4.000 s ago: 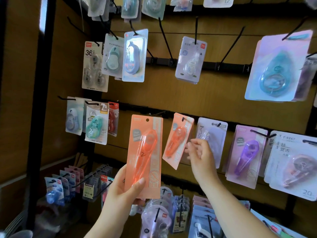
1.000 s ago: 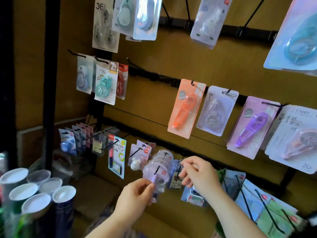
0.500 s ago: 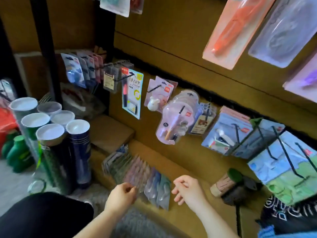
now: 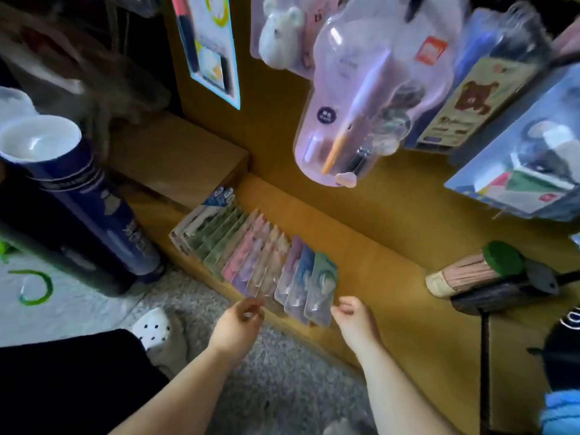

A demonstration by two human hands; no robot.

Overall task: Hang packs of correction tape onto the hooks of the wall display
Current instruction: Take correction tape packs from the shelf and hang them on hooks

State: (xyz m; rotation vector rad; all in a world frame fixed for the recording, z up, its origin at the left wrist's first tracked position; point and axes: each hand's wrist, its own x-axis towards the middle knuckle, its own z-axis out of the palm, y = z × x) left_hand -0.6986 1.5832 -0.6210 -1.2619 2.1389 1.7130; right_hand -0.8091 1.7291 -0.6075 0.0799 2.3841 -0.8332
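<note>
Several packs of correction tape (image 4: 257, 259) lie fanned in an overlapping row on a low wooden ledge (image 4: 383, 255), green ones at the left, pink in the middle, then purple, blue and a pale green pack (image 4: 323, 282) at the right end. My left hand (image 4: 238, 321) hovers at the lower edge of the pink packs, fingers loosely curled and nothing held. My right hand (image 4: 353, 313) sits beside the pale green pack's bottom corner, also loosely curled and holding nothing. Blur hides whether either hand touches a pack.
Hanging packs fill the top: a large lilac blister pack (image 4: 370, 89), a blue pack (image 4: 530, 171) at the right. Dark blue tubes (image 4: 81, 199) stand at the left, with a cardboard box (image 4: 175, 155) behind them. A green-capped bundle (image 4: 470, 274) lies on the ledge.
The view has dropped from the wall hooks to the ledge. Both hands, now holding nothing, have come down to the lower edge of the fanned packs.
</note>
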